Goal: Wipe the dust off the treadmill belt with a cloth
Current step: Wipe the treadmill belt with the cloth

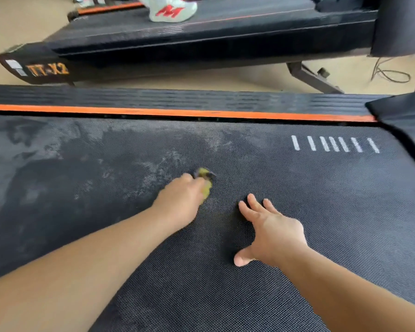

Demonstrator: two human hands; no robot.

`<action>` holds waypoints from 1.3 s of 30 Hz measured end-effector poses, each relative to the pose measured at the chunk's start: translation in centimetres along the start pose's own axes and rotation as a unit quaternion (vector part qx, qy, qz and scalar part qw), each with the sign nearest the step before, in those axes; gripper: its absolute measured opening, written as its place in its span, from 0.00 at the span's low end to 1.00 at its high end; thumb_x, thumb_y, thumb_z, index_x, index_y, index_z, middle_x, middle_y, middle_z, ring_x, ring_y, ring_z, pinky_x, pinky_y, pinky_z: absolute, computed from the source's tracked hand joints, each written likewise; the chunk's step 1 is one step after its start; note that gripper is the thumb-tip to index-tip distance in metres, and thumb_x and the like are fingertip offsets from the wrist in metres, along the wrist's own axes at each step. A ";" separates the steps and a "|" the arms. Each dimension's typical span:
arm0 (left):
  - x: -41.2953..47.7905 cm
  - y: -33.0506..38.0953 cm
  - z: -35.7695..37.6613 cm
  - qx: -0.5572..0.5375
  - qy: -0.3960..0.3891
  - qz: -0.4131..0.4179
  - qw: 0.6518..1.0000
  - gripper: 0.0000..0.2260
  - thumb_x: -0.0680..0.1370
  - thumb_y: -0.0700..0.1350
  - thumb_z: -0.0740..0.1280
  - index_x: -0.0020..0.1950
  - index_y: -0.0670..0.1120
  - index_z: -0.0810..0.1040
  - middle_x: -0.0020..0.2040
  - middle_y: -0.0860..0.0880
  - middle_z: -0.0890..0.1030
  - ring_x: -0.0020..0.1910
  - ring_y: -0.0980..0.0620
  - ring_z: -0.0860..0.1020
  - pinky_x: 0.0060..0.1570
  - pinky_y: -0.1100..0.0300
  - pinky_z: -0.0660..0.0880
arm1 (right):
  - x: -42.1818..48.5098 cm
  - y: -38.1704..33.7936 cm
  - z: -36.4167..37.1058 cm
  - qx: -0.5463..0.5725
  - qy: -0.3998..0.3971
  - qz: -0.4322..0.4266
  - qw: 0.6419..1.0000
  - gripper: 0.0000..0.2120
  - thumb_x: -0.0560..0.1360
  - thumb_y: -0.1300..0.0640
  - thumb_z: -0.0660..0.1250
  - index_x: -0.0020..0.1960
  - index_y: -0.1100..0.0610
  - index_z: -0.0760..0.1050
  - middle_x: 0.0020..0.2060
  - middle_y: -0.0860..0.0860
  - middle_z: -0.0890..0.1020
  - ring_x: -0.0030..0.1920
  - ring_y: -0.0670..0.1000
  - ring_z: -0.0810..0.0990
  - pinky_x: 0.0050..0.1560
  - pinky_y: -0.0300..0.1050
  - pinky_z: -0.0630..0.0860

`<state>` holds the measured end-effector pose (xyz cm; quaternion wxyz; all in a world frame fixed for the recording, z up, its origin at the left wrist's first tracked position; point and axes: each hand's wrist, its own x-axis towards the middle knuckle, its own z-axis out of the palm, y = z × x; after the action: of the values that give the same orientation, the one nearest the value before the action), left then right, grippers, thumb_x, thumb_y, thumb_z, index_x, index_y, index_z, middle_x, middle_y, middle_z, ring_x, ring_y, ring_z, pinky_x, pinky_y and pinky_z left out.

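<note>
Treadmill belt [321, 212] dusty from nine to twelve o'clock of the cloth [205, 180]. Grips it balled mid-belt in left hand [180, 200]; braces right hand [271, 233], fingers [254, 204] spread. Risks smearing, skipping patches with so small a wad.

A single wide-angle camera, worn on the person's head, looks forward and steeply down onto the treadmill belt [321, 212], which fills most of the frame from edge to edge. It sits close: both forearms enter from the bottom corners, and the left hand [180, 200] with its cloth [205, 180] and the right hand [273, 233] lie near the middle. The view runs crosswise to the belt, so the orange strip [177, 112] on the far side lies almost level across the frame. Beyond it, at the top, show a band of floor [201, 79] and a second treadmill [201, 44], blurred. Straight lines bow toward the edges.
</note>
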<state>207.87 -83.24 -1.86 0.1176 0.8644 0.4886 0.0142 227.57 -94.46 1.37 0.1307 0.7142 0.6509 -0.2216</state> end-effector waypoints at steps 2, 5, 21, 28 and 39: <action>0.7 -0.6 0.3 0.057 -0.001 -0.079 0.995 0.12 0.82 0.49 0.59 0.62 0.45 0.71 0.54 0.42 0.73 0.48 0.41 0.76 0.46 0.44 0.78 | -0.2 0.2 0.0 0.011 0.012 0.007 1.000 0.65 0.60 0.29 0.78 0.83 0.38 0.40 0.82 0.38 0.38 0.83 0.46 0.42 0.67 0.54 0.72; -0.5 3.7 1.7 0.045 -0.065 0.030 0.996 0.15 0.79 0.51 0.56 0.61 0.44 0.71 0.60 0.39 0.73 0.51 0.38 0.77 0.45 0.47 0.77 | -0.9 0.6 0.5 0.050 0.049 0.045 0.997 0.70 0.55 0.26 0.77 0.84 0.43 0.42 0.82 0.43 0.36 0.83 0.46 0.42 0.70 0.53 0.70; -0.5 6.6 -0.6 -0.058 -0.135 0.070 0.987 0.19 0.83 0.52 0.59 0.74 0.52 0.65 0.60 0.50 0.68 0.60 0.46 0.71 0.60 0.47 0.72 | 4.9 5.2 -6.0 -0.003 0.049 0.025 0.998 0.61 0.57 0.27 0.79 0.82 0.37 0.51 0.81 0.50 0.54 0.81 0.57 0.54 0.74 0.65 0.65; 7.2 2.7 -0.7 0.031 -0.014 0.098 0.995 0.18 0.83 0.51 0.62 0.72 0.52 0.73 0.81 0.53 0.52 0.79 0.47 0.52 0.77 0.46 0.56 | 10.3 6.9 -6.6 0.050 -0.041 0.073 0.995 0.69 0.50 0.31 0.84 0.78 0.26 0.43 0.83 0.41 0.38 0.83 0.62 0.40 0.72 0.77 0.61; 18.2 0.3 0.9 0.004 0.135 -0.192 0.972 0.04 0.77 0.38 0.62 0.44 0.44 0.75 0.47 0.44 0.80 0.47 0.39 0.79 0.39 0.53 0.69 | 11.1 7.3 -6.9 0.058 -0.068 0.071 0.993 0.67 0.55 0.36 0.85 0.79 0.27 0.43 0.82 0.41 0.37 0.82 0.62 0.38 0.70 0.81 0.59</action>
<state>217.72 -68.15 -4.28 0.0476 0.7447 0.6572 0.1059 236.42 -82.31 1.22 0.1484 0.7482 0.5744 -0.2970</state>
